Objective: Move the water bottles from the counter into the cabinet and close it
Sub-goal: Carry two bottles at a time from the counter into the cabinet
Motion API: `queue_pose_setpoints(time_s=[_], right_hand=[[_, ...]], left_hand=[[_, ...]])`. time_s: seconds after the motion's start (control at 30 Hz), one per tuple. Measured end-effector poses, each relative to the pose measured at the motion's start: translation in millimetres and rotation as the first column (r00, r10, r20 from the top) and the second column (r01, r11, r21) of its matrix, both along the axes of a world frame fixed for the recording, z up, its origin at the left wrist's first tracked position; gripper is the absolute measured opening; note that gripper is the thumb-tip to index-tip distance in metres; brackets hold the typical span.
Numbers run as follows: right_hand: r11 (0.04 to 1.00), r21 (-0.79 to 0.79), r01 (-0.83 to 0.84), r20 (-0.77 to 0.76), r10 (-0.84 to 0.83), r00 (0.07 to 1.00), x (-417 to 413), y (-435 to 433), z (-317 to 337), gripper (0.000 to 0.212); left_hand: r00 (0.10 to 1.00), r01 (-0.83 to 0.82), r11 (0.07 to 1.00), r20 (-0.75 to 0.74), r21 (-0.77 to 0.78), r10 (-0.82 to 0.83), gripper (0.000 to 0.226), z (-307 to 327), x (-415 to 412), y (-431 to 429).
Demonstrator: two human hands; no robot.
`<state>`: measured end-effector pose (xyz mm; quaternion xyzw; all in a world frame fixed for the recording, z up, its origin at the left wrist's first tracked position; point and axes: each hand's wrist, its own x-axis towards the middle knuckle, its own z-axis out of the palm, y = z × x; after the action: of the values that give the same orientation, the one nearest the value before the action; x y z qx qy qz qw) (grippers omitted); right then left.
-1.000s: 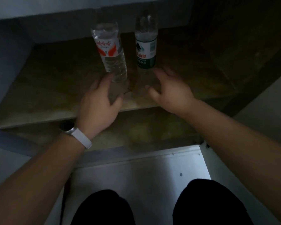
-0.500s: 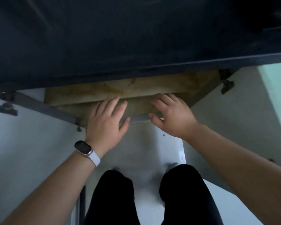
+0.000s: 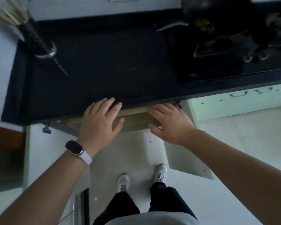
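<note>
Above the open cabinet (image 3: 136, 120) hover left hand (image 3: 99, 127) and right hand (image 3: 172, 125), fingers spread, empty.

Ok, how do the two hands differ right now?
The left hand has a watch at its wrist; the right hand has a bare wrist. The left hand overlaps the black counter edge; the right hand lies lower, before the cabinet opening. Both are open, holding nothing.
</note>
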<state>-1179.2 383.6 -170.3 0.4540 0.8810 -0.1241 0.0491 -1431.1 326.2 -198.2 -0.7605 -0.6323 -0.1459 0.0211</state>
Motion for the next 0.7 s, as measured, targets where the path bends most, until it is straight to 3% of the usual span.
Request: queue_pose_setpoints(time_s=[0.33,0.7], right_hand=[[0.944,0.211,0.252,-0.007,-0.256,0.967,20.8,-33.0,126.1,0.058],[0.821,0.299,0.486,-0.011,-0.506,0.862,84.6,-89.6,159.0,0.054]], left_hand=[[0.969,0.248,0.966,-0.032,0.072,-0.247,0.056,99.1,6.9,36.6],[0.856,0.516,0.846,-0.065,0.132,-0.512,0.055,137.0,80.7,50.9]])
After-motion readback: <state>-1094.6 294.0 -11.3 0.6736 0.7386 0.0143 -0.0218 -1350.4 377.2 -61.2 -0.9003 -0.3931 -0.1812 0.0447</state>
